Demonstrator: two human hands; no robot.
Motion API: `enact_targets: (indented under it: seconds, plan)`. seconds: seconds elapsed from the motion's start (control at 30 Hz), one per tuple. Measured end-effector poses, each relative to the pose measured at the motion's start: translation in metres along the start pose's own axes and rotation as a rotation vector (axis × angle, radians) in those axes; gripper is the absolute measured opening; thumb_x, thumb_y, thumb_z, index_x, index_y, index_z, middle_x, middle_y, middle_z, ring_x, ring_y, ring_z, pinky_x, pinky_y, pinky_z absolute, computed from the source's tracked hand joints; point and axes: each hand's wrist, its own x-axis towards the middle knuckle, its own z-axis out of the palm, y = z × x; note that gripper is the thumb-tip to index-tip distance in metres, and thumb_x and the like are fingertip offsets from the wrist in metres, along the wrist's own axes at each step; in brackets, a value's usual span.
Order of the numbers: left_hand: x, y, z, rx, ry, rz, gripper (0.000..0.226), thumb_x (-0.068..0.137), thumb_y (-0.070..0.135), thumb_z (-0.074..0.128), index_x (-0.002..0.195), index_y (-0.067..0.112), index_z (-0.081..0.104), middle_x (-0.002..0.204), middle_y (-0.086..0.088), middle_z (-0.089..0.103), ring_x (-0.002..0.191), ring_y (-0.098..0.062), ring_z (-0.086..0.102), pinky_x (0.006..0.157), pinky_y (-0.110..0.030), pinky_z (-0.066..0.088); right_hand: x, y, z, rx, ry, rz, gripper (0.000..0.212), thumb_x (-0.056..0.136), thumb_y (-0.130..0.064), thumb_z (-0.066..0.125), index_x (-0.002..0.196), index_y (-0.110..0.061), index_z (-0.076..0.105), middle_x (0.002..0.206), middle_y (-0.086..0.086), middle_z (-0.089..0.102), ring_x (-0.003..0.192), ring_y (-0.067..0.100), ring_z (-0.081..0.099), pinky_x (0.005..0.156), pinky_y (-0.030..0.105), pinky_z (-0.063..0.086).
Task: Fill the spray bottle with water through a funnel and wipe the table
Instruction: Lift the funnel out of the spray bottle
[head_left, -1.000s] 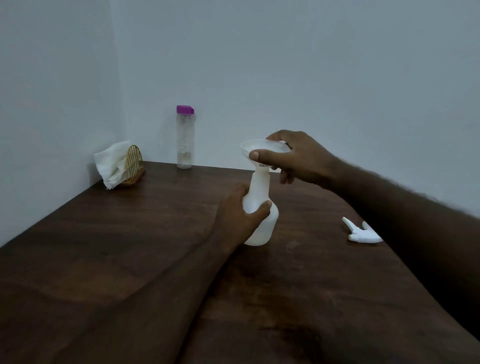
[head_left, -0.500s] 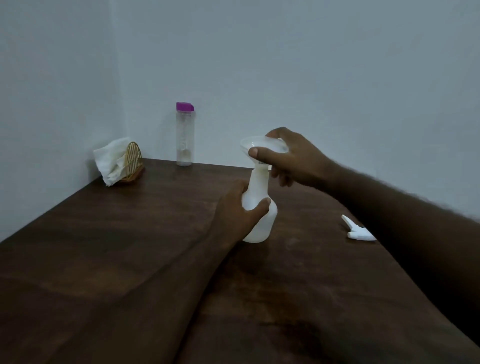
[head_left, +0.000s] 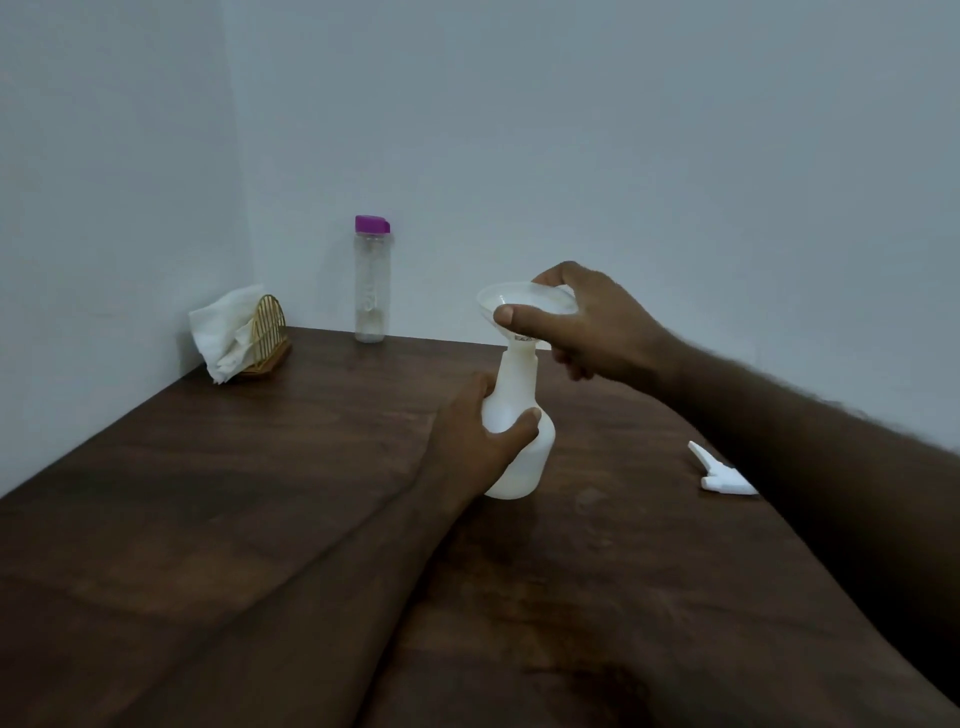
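The white spray bottle (head_left: 523, 467) stands upright mid-tabletop (head_left: 260, 467), nearer the far edge. The left hand (head_left: 467, 441) wraps its body, thumb on the near side, the other fingers hidden behind it. A white funnel (head_left: 519, 301) sits in its neck, the rim pinched by the right hand (head_left: 608, 327) between thumb and forefinger, the remaining fingers curled underneath. The funnel's stem is out of sight. The trigger head (head_left: 724, 475) lies by the right edge, partly covered by the right forearm

Left hand (head_left: 475, 441) curled, gripping; right hand (head_left: 597, 327) raised, pinching.
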Motion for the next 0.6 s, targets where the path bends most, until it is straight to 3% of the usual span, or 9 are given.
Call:
enact_targets:
  seconds: [0.1, 0.23, 0.37, 0.5, 0.6]
  plan:
    - [0.0, 0.001, -0.001, -0.005, 0.011, -0.005, 0.04, 0.084, 0.044, 0.068, 0.115, 0.026, 0.05, 0.097, 0.017, 0.049, 0.084, -0.003, 0.052, 0.065, -0.011, 0.036, 0.003, -0.003, -0.002, 0.072, 0.061, -0.01, 0.057, 0.078, -0.06, 0.07, 0.1, -0.009, 0.056, 0.064, 0.004, 0.061, 0.043, 0.012, 0.054, 0.043, 0.027, 0.044]
    - [-0.001, 0.001, -0.001, 0.002, 0.006, -0.029, 0.043, 0.085, 0.046, 0.066, 0.119, 0.028, 0.047, 0.097, 0.019, 0.045, 0.079, 0.005, 0.048, 0.065, -0.007, 0.032, 0.0, -0.001, 0.003, -0.055, -0.031, 0.016, 0.059, 0.077, -0.063, 0.069, 0.108, -0.016, 0.053, 0.07, 0.004, 0.064, 0.046, 0.014, 0.057, 0.043, 0.026, 0.046]
    - [0.0, 0.0, 0.0, 0.016, 0.023, -0.014, 0.043, 0.084, 0.046, 0.067, 0.118, 0.024, 0.049, 0.097, 0.016, 0.048, 0.079, 0.001, 0.049, 0.065, -0.012, 0.036, 0.001, -0.002, -0.005, 0.06, 0.051, -0.015, 0.065, 0.078, -0.065, 0.067, 0.097, -0.003, 0.059, 0.062, 0.009, 0.062, 0.043, 0.017, 0.056, 0.043, 0.027, 0.044]
    - [-0.001, 0.002, 0.0, 0.03, 0.008, -0.014, 0.044, 0.086, 0.044, 0.067, 0.12, 0.025, 0.048, 0.102, 0.015, 0.047, 0.082, -0.001, 0.047, 0.066, -0.007, 0.031, -0.004, 0.002, 0.007, -0.025, 0.009, 0.01, 0.061, 0.078, -0.063, 0.069, 0.11, -0.014, 0.055, 0.073, 0.005, 0.065, 0.043, 0.008, 0.057, 0.042, 0.023, 0.045]
    - [0.0, 0.001, 0.0, 0.03, 0.002, -0.02, 0.043, 0.085, 0.045, 0.067, 0.118, 0.027, 0.046, 0.102, 0.015, 0.047, 0.08, 0.002, 0.048, 0.064, -0.007, 0.032, -0.002, -0.003, -0.002, 0.058, 0.066, -0.005, 0.058, 0.079, -0.061, 0.068, 0.104, -0.01, 0.059, 0.072, 0.015, 0.066, 0.046, 0.011, 0.059, 0.044, 0.026, 0.046]
